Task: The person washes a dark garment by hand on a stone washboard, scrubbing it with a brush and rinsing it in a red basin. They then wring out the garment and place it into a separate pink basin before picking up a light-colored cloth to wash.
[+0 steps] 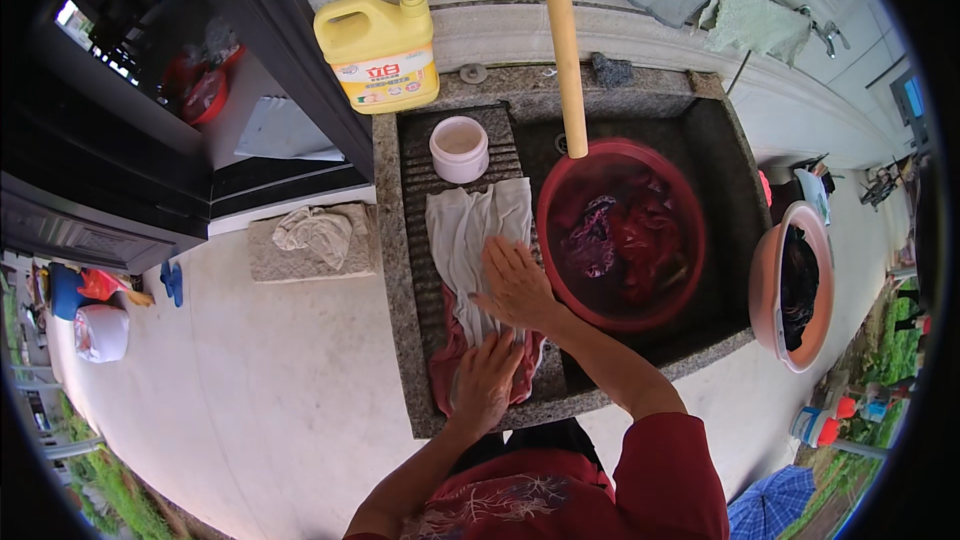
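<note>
A wet garment, pale grey-white [470, 220] at its far end and red [441, 372] at its near end, lies stretched along the ribbed washboard [413, 230] at the left of a stone sink [393, 340]. Flat on the pale part rests my right hand [520, 285], its fingers spread. My left hand [485, 380] lies nearer to me on the lower part, fingers stretched out over the cloth. Beyond the garment stands a round pinkish-white tub [460, 165]. Right of my hands, a red basin [697, 240] holds dark water with red and patterned clothes [640, 240].
A yellow detergent jug [375, 50] stands at the sink's back left corner. A tan pipe [562, 50] hangs down over the basin. Outside the sink's right wall is a pink basin [820, 310] with dark cloth. A stone slab [275, 258] with a crumpled rag [318, 230] lies left.
</note>
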The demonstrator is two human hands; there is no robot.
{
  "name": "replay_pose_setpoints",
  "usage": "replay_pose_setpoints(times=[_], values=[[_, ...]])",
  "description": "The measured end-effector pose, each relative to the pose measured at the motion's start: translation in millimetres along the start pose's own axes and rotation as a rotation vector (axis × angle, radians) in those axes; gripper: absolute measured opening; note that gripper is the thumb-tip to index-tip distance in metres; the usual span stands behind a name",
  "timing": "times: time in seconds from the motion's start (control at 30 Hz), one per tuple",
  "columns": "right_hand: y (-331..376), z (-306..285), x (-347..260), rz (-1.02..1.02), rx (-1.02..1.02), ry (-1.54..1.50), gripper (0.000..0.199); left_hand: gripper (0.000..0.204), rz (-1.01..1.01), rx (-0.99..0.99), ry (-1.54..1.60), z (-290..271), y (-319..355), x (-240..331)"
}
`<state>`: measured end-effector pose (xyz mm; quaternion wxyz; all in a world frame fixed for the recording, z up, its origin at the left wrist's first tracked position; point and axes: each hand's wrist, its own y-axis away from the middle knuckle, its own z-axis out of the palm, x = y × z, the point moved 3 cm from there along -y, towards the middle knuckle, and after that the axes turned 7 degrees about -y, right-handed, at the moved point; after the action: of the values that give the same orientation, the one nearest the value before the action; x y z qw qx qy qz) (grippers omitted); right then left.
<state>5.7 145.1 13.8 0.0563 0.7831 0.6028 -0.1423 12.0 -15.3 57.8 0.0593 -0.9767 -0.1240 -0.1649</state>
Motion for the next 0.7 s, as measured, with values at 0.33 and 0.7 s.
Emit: replay_pose_setpoints(times=[0.33,0.7], values=[[-31,4,51,-0.075,0.105,-0.026,0.065,0.033,-0.016,0.009,0.006,-1,-2,3],[-41,1,103,0.709,0.583,-0.452,0.036,0.011,-0.286,0.33,0.961,-13,-1,-16]])
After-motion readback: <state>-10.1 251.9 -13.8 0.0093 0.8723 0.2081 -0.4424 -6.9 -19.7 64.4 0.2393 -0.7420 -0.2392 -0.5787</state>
